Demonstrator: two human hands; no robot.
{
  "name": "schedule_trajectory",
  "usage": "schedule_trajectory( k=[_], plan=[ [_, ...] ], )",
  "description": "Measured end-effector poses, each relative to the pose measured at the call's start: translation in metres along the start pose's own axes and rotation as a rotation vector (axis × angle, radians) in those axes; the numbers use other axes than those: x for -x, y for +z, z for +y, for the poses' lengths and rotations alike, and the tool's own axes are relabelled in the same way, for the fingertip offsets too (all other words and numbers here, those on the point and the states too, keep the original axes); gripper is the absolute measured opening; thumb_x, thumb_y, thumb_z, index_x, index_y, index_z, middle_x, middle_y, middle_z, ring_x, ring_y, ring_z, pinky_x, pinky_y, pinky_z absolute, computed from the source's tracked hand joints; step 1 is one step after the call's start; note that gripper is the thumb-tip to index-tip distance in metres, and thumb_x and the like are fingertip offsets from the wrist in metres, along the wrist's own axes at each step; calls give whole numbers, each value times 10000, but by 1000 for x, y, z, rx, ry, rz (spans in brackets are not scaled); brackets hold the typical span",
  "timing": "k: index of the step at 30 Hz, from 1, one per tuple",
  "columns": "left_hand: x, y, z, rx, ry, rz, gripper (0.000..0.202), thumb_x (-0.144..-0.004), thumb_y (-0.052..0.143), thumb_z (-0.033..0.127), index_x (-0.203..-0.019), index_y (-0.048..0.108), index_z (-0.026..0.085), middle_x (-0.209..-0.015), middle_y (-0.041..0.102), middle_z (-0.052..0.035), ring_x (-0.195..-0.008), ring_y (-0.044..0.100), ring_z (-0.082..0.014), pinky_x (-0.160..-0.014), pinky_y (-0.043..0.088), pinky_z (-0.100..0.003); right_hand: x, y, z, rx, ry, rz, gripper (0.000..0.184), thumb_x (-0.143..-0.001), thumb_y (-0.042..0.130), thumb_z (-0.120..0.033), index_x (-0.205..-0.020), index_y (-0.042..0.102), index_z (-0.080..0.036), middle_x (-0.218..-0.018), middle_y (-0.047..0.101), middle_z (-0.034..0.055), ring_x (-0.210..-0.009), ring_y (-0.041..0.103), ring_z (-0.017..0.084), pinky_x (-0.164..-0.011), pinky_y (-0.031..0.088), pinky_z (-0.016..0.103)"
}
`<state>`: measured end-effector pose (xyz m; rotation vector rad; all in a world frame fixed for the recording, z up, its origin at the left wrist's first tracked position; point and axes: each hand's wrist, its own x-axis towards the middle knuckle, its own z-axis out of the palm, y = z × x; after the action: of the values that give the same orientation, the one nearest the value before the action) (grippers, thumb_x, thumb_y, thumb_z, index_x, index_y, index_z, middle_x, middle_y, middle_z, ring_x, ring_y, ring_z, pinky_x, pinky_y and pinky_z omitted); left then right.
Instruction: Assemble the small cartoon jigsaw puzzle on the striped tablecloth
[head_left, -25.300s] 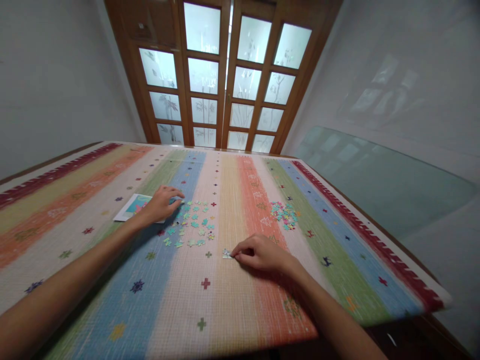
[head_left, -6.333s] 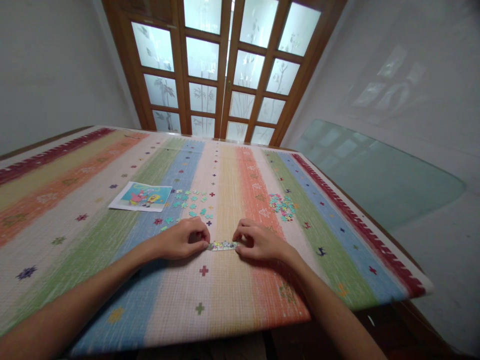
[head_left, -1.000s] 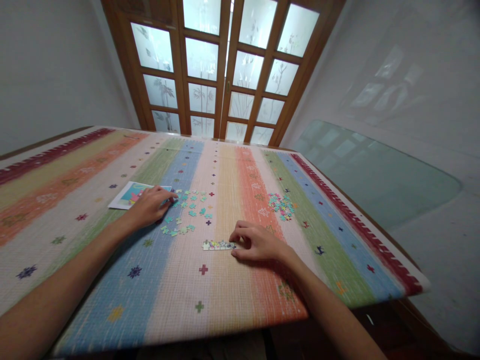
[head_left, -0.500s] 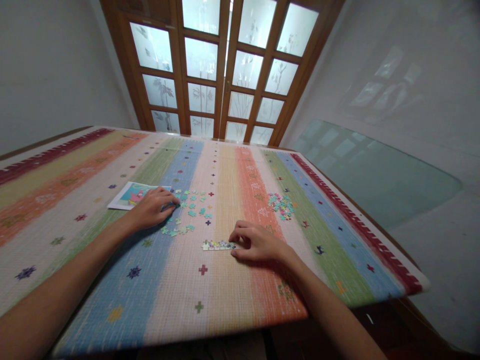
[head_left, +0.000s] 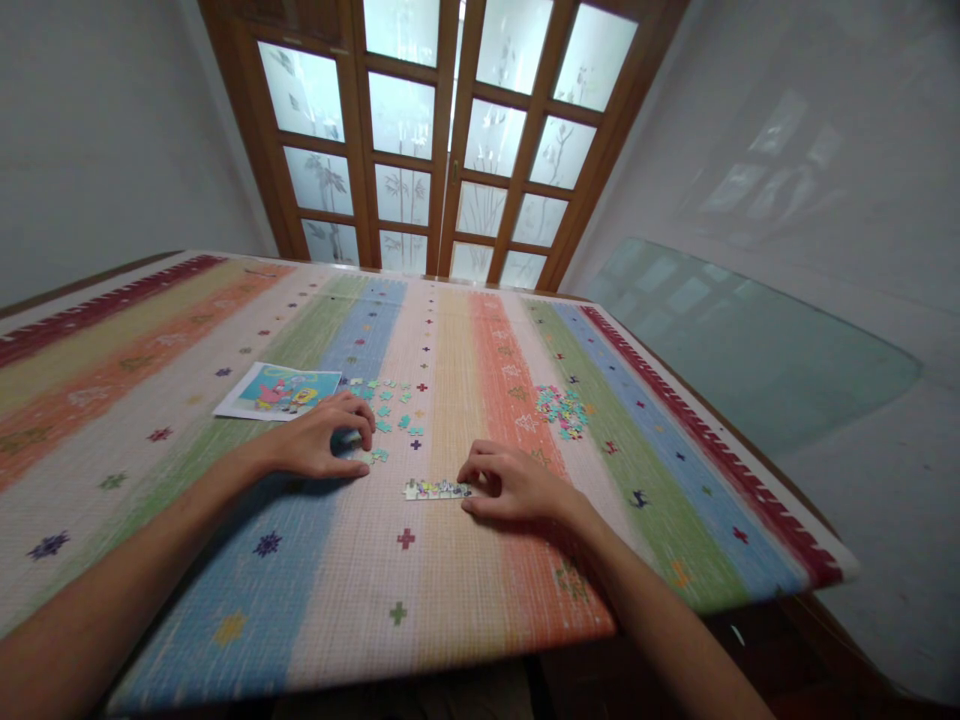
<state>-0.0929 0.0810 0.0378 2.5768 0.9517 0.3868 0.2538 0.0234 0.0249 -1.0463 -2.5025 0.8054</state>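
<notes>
While your right hand (head_left: 517, 482) curls around the right end of the joined puzzle strip (head_left: 431, 491) on the cloth-covered bench (head_left: 360, 590), whether it pinches I cannot tell. Your left hand (head_left: 328, 437), thumb and fingers parted, arches over the loose pieces (head_left: 384, 411), near the picture card (head_left: 279, 392).

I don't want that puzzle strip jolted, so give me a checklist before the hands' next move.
1. Puzzle strip lying on the tablecloth: ok.
2. Right hand gripping the strip's right end: cannot tell.
3. Left hand open, not pinched shut: ok.
4. Loose pieces all in view: not ok, the left hand screens some.
5. Picture card mostly in view: ok.
6. Heap of pieces apart from both hands: ok.
</notes>
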Motion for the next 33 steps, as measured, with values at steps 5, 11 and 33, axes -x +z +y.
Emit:
schedule_trajectory(
  k=[5, 11, 33],
  plan=[
    [0, 1, -1, 42, -6, -27, 246, -839, 713, 460, -828, 749, 217, -1091, 690, -64, -1055, 605, -260, -1065, 413, -428, -1, 0, 0, 11, -3, 1, 123, -804, 742, -243, -913, 697, -210, -889, 605, 21, -776, 568, 165, -713, 447, 309],
    [0, 1, -3, 119, -10, -50, 254, -859, 694, 455, -813, 704, 205, -1024, 700, -51, -1022, 616, -242, -987, 448, -375, -1, 0, 1, 20, 5, -5, 124, -809, 751, -251, -915, 698, -215, -893, 612, 22, -784, 567, 166, -718, 449, 309],
    [-15, 32, 62, 466, 45, -11, 185, -968, 611, 349, -933, 730, 212, -847, 712, -24, -738, 598, -159, -726, 471, -300, -3, 4, 0, -183, -120, 41, 166, -888, 748, -324, -971, 743, -181, -849, 597, 9, -716, 534, 131, -690, 455, 282]
  ],
)
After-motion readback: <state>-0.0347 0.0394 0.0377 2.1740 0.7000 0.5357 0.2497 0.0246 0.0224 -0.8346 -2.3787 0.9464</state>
